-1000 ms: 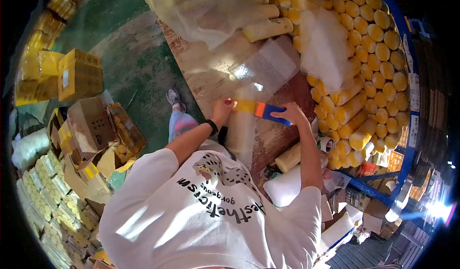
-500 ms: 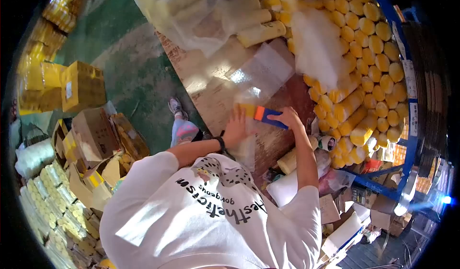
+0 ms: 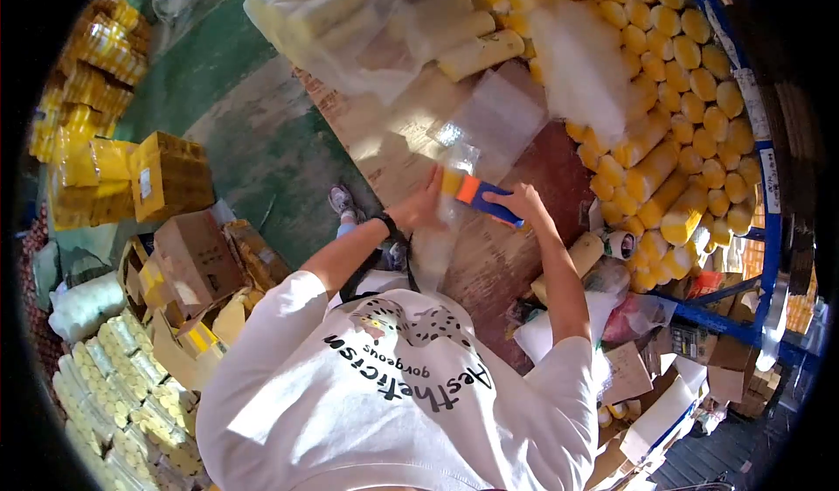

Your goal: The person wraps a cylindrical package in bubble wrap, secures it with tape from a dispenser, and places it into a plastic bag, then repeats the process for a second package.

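Note:
My right hand (image 3: pixel 523 204) is closed round a blue-and-orange handheld tool (image 3: pixel 491 201) with a yellow end; I cannot make out its exact kind. The tool lies level, its yellow end pointing left over a strip of clear plastic film (image 3: pixel 430 255). My left hand (image 3: pixel 423 204) is flat on the film with its fingers stretched out, close beside the yellow end. Motion blurs its fingers somewhat. Beneath both hands is a worn wooden board (image 3: pixel 489 246). A translucent plastic sheet (image 3: pixel 496 119) lies beyond them.
Yellow-wrapped rolls (image 3: pixel 673 154) are stacked at the right, beside a blue metal frame (image 3: pixel 769 202). Pale rolls under plastic (image 3: pixel 336 32) lie at the far end. Cardboard boxes (image 3: pixel 199 255) stand at the left. Another roll (image 3: pixel 568 264) rests near my right forearm.
My left hand has shifted slightly up along the film, and its forearm reaches farther out. The tool tilts a little more, still in my right hand. The head view has shifted slightly.

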`<state>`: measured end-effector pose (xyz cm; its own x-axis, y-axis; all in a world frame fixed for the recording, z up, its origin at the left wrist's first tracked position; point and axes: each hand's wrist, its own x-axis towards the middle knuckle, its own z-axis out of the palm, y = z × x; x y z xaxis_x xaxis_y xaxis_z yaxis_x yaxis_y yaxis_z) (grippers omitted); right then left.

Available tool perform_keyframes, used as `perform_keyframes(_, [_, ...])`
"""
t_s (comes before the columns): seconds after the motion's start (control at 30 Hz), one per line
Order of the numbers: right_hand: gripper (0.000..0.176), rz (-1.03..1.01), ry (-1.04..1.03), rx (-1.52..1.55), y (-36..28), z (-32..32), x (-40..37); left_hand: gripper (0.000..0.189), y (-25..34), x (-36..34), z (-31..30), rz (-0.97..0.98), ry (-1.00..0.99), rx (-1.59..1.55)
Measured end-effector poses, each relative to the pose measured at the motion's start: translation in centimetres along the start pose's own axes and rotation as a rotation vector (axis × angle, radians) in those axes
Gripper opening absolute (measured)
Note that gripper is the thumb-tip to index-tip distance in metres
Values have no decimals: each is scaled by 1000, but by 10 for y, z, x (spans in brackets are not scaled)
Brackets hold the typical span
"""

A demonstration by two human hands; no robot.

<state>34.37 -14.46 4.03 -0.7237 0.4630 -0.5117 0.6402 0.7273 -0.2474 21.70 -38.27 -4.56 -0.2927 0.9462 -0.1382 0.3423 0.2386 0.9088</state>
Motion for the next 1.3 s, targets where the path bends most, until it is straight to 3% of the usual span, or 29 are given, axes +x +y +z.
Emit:
perform_keyframes(0.03, [67, 0, 67, -47, -9, -3, -8, 137, -6, 3, -2, 20, -4, 79])
perform_keyframes(0.1, [62, 74, -52, 143, -12, -6, -11, 135, -11, -3, 14, -55, 68, 176])
perform_keyframes(0.17, [55, 165, -135, 266, -27, -26, -25, 133, 32, -25, 47, -242, 220, 223])
perform_keyframes(0.2, [53, 85, -39, 170, 12, 4, -1, 132, 49, -36, 64, -265, 192, 337])
perform_keyframes(0.27, [60, 62, -72, 126, 24, -7, -5, 129, 82, -53, 87, -312, 137, 557])
perform_keyframes(0.33, [77, 123, -127, 9, 28, -24, -11, 119, 100, -53, 84, -239, 115, 657])
perform_keyframes(0.43, [71, 102, -72, 126, 63, 4, -3, 123, 100, -42, 75, -174, 53, 704])
perform_keyframes(0.6, [60, 194, -113, 585, 58, 42, -26, 135, 48, -39, 6, 123, -129, 442])
perform_keyframes(0.63, [78, 164, -56, 539, 43, 40, -35, 128, 35, -34, -13, 159, -204, 450])
perform_keyframes(0.73, [75, 198, -45, 779, -14, 29, -54, 125, 23, -23, -77, 228, -439, 349])
perform_keyframes(0.77, [75, 224, 25, 579, -20, 30, -44, 127, -7, -14, -87, 169, -444, 353])
perform_keyframes(0.8, [74, 249, 90, 378, -27, 31, -33, 125, -12, -14, -91, 88, -434, 395])
perform_keyframes(0.83, [76, 192, 178, 427, -44, 20, -39, 124, -16, -13, -95, 8, -426, 438])
perform_keyframes(0.97, [75, 229, 97, 394, -45, 15, -19, 116, 67, -27, -40, -304, -116, 912])
perform_keyframes(1.07, [74, 228, 120, 359, -48, 11, -29, 100, 62, -29, 7, -284, 202, 1266])
perform_keyframes(1.1, [72, 243, 80, 487, -51, 5, -38, 93, 51, -28, 12, -212, 232, 1228])
perform_keyframes(1.17, [70, 272, 142, 368, -52, 11, -37, 81, 27, -25, 5, -80, 304, 1150])
perform_keyframes(1.23, [70, 187, 269, 319, -47, 30, -21, 93, 19, -14, -14, -109, 214, 1180])
perform_keyframes(1.27, [70, 202, 211, 433, -66, 13, -33, 100, 14, -10, -22, -122, 164, 1194])
perform_keyframes(1.3, [69, 218, 153, 548, -86, -4, -46, 98, 7, -5, -30, -69, 237, 1252])
